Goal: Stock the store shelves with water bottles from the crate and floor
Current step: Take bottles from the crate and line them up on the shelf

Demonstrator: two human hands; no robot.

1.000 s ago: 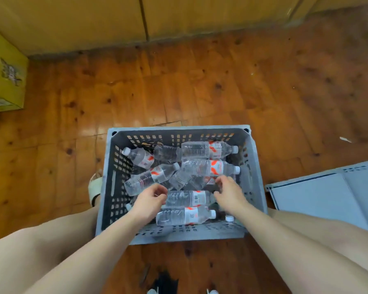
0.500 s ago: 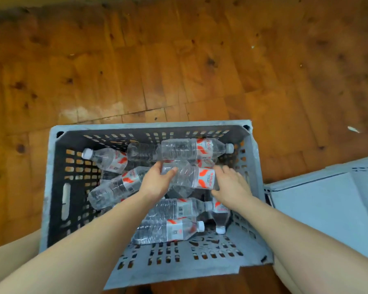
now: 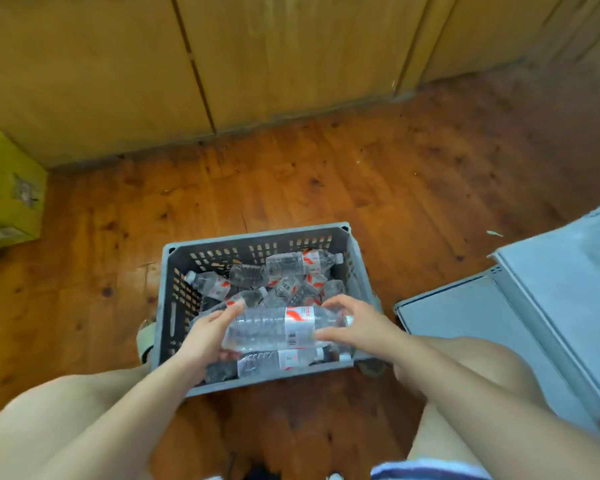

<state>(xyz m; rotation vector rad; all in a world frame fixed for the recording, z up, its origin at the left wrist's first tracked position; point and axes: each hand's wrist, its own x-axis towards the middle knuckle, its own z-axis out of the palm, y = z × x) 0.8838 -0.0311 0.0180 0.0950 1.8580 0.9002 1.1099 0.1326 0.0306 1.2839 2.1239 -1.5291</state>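
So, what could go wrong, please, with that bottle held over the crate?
The left hand grips the held bottle by its base, but the right hand seems to hold only its cap end, so it might slip and drop into the crate. The loose bottles piled beneath could shift or roll.

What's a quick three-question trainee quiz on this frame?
1. The left hand and right hand hold: A) one bottle together B) a bottle each C) nothing.
2. True or false: that bottle stands upright inside the crate.
3. Fill in: the bottle's cap points toward the person's ___ side.

Key: 1 A. 2 False: it lies sideways, lifted over the near end of the crate. 3 Right.
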